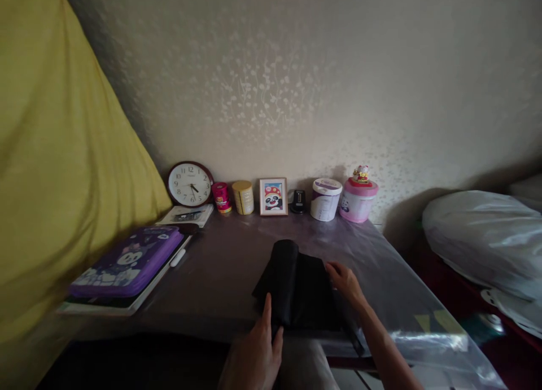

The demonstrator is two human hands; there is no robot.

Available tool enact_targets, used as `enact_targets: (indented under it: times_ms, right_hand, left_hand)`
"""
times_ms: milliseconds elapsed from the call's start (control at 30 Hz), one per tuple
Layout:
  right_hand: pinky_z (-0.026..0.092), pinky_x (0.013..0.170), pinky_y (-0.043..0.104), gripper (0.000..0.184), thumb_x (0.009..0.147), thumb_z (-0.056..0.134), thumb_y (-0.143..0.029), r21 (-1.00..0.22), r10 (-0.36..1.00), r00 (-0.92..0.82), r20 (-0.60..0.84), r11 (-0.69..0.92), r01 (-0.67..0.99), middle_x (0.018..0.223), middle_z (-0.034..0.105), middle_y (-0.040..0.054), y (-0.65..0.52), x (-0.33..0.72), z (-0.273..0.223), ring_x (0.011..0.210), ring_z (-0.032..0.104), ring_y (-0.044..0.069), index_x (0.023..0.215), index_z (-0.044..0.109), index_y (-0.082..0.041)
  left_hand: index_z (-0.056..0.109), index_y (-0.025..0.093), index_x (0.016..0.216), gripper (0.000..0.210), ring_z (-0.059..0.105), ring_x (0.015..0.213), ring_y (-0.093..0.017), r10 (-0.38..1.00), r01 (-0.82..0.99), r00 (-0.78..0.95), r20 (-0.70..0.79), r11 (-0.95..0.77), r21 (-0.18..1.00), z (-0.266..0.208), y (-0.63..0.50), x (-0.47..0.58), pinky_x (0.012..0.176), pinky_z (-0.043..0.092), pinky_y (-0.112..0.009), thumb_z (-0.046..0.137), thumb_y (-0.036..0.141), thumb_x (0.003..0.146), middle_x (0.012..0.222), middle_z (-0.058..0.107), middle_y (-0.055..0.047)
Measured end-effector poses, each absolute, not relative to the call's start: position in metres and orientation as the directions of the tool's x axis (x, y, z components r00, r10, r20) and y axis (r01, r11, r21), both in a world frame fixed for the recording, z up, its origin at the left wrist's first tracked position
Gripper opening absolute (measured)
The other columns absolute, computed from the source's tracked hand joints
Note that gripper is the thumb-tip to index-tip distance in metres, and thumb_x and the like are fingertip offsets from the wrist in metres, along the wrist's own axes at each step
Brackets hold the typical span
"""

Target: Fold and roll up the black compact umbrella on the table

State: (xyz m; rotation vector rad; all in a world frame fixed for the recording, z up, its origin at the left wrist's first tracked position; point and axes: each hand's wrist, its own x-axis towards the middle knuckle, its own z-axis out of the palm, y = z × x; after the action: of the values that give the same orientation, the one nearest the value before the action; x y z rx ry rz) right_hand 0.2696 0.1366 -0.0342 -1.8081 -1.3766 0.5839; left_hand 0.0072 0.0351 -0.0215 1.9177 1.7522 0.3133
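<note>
A black cloth (315, 291) lies on the near part of the table, its left part raised in a thick rounded fold (283, 277). My left hand (258, 347) is at the near left corner of this fold, index finger along its side and thumb at its near end; the other fingers are hidden. At the cloth's far right edge, my right hand (342, 280) pinches the material between closed fingers. A narrow dark strip (353, 336) hangs by the table's front edge, below my right forearm; I cannot make out whether it belongs to the cloth.
A purple case (127, 260) lies on books at the left, near a white marker (178, 258). Along the wall stand a clock (190, 184), a pink can (222, 197), a yellow can (243, 198), a picture frame (273, 197) and two tubs (326, 201). A yellow curtain (63, 153) hangs left.
</note>
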Motion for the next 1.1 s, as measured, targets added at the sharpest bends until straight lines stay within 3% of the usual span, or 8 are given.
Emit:
enact_targets:
  times_ms: [100, 267, 367, 500, 800, 1100]
  right_hand:
    - [0.049, 0.063, 0.030, 0.038, 0.077, 0.049, -0.043, -0.823, 0.947, 0.307, 0.099, -0.096, 0.560, 0.080, 0.073, 0.0070, 0.130, 0.262, -0.036, 0.076, 0.067, 0.024, 0.089, 0.072, -0.015]
    - [0.047, 0.075, 0.033, 0.034, 0.080, 0.047, -0.038, -0.728, 0.918, 0.334, 0.212, -0.080, 0.681, 0.090, 0.072, 0.0103, 0.127, 0.249, -0.037, 0.086, 0.066, 0.026, 0.091, 0.070, -0.017]
    - [0.046, 0.072, 0.033, 0.033, 0.081, 0.047, -0.038, -0.707, 0.916, 0.335, 0.220, -0.087, 0.702, 0.088, 0.072, 0.0104, 0.127, 0.245, -0.034, 0.083, 0.067, 0.026, 0.094, 0.069, -0.017]
    - [0.046, 0.067, 0.031, 0.036, 0.079, 0.049, -0.041, -0.775, 0.927, 0.344, 0.151, -0.105, 0.624, 0.081, 0.072, 0.0091, 0.130, 0.243, -0.030, 0.077, 0.067, 0.024, 0.096, 0.068, -0.015]
    - [0.043, 0.053, 0.025, 0.038, 0.073, 0.054, -0.047, -0.930, 0.956, 0.266, 0.124, 0.018, 0.368, 0.065, 0.066, 0.0026, 0.138, 0.230, -0.019, 0.062, 0.059, 0.018, 0.083, 0.069, -0.013]
    - [0.035, 0.044, 0.021, 0.035, 0.070, 0.059, -0.048, -0.973, 0.985, 0.155, 0.073, 0.036, 0.228, 0.054, 0.055, -0.0033, 0.151, 0.205, 0.012, 0.049, 0.050, 0.012, 0.074, 0.064, -0.014]
  left_hand:
    - [0.004, 0.021, 0.147, 0.064, 0.062, 0.104, -0.014, 0.976, 0.856, 0.144, -0.164, -0.039, 0.516, -0.017, 0.034, 0.007, 0.087, 0.042, -0.018, 0.038, 0.029, 0.093, 0.128, 0.058, -0.005]
    - [0.004, 0.021, 0.147, 0.063, 0.062, 0.103, -0.014, 0.980, 0.874, 0.138, -0.145, -0.052, 0.483, -0.020, 0.034, 0.007, 0.089, 0.042, -0.019, 0.037, 0.030, 0.094, 0.131, 0.056, -0.005]
    - [0.004, 0.020, 0.147, 0.063, 0.062, 0.105, -0.014, 0.980, 0.869, 0.145, -0.136, -0.061, 0.492, -0.022, 0.034, 0.008, 0.090, 0.041, -0.018, 0.036, 0.029, 0.094, 0.137, 0.050, -0.006]
    - [0.004, 0.023, 0.147, 0.063, 0.062, 0.104, -0.014, 0.980, 0.864, 0.141, -0.138, -0.054, 0.501, -0.021, 0.034, 0.008, 0.090, 0.042, -0.019, 0.036, 0.031, 0.094, 0.133, 0.054, -0.005]
    - [0.001, 0.025, 0.147, 0.066, 0.064, 0.100, -0.015, 0.978, 0.871, 0.132, -0.161, -0.037, 0.490, -0.028, 0.037, 0.006, 0.085, 0.044, -0.020, 0.037, 0.033, 0.093, 0.123, 0.062, -0.003]
    - [0.000, 0.025, 0.147, 0.066, 0.065, 0.098, -0.016, 0.974, 0.890, 0.128, -0.187, -0.029, 0.456, -0.024, 0.036, 0.007, 0.084, 0.044, -0.021, 0.037, 0.034, 0.093, 0.119, 0.064, -0.003]
